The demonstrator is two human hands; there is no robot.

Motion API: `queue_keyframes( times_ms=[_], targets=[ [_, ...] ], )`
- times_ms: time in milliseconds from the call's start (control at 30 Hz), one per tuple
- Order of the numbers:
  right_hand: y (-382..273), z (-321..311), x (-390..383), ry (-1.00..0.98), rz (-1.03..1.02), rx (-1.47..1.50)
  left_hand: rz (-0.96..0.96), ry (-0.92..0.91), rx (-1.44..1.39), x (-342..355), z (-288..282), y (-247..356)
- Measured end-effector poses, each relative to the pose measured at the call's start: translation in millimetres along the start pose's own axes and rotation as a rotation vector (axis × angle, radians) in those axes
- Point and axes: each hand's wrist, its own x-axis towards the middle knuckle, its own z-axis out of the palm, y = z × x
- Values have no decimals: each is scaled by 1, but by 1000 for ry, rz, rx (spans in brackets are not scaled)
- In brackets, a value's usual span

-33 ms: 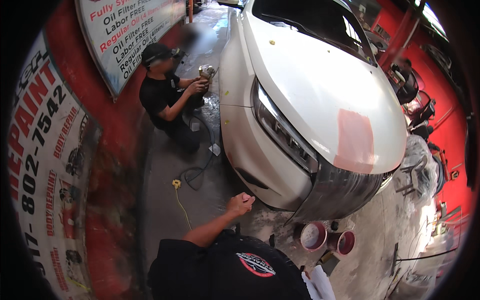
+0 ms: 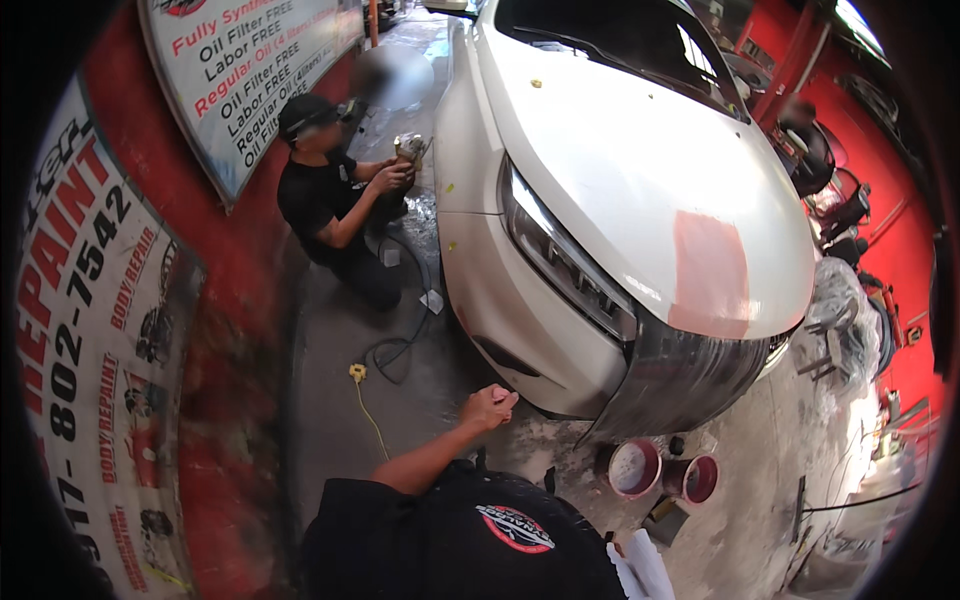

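The white car (image 2: 600, 190) stands before me, a dark streaked panel (image 2: 680, 375) across its front. My left hand (image 2: 487, 409) curls its fingers near the bumper (image 2: 555, 385); I can't tell whether they hold anything. Maroon buckets (image 2: 606, 463), a yellow plug (image 2: 357, 373) and a kneeling co-worker (image 2: 318, 200) crowd the floor (image 2: 745, 490).

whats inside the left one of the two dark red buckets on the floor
The left bucket shows a cloudy pale surface, probably liquid. Anything beneath that surface is covered, and so is the bucket's bottom.
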Motion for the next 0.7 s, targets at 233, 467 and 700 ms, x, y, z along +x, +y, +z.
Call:
queue_keyframes(
  times_ms=[233,467,700],
  targets=[
    [88,58,-60,-25,225,101,279,-145,-394,43,39,56],
    [196,116,-97,169,455,225,980,-63,-196,58,126,255],
    [207,119,-113,206,577,422,1288,263,252,184,193,379]
  ],
)
